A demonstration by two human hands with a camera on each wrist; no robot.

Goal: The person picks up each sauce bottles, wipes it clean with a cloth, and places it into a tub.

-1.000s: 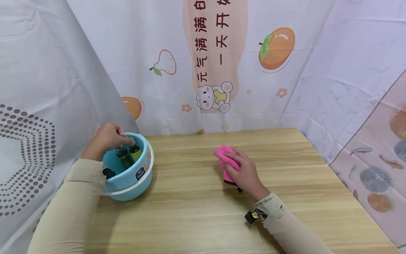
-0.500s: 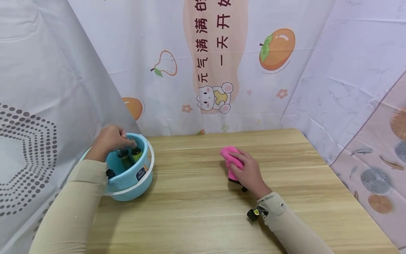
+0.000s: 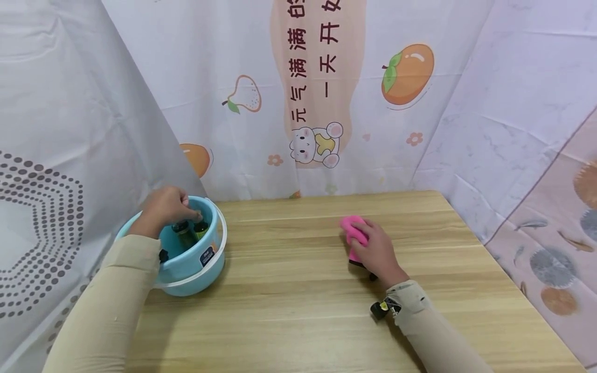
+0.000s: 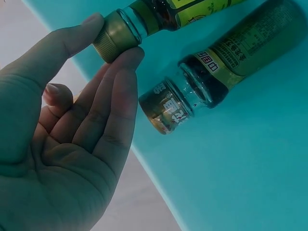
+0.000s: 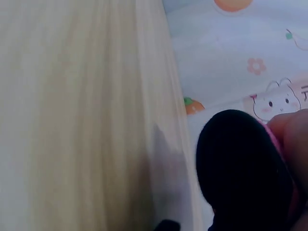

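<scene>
My left hand (image 3: 169,208) reaches over the light-blue bucket (image 3: 186,264) at the left of the table. Thumb and fingertips pinch the gold cap (image 4: 116,37) of a small glass bottle with a yellow-green label (image 4: 204,9). Beside it in the bucket leans a second glass bottle (image 4: 236,62), dark with a gold cap, untouched by the hand. Over the right half of the table, my right hand (image 3: 377,252) grips a soft pink thing with a black edge (image 3: 353,228). Its black, rounded side (image 5: 243,168) shows in the right wrist view; its kind is unclear.
The bucket's white handle (image 3: 223,233) hangs down its near right side. The wooden table (image 3: 280,305) ends at the back against a printed curtain (image 3: 252,145). A grey-dotted curtain (image 3: 60,155) closes off the left, and another (image 3: 527,155) the right.
My right hand has moved to the right along the table with the pink thing. My left hand has shifted slightly right, staying over the bucket at the bottle cap.
</scene>
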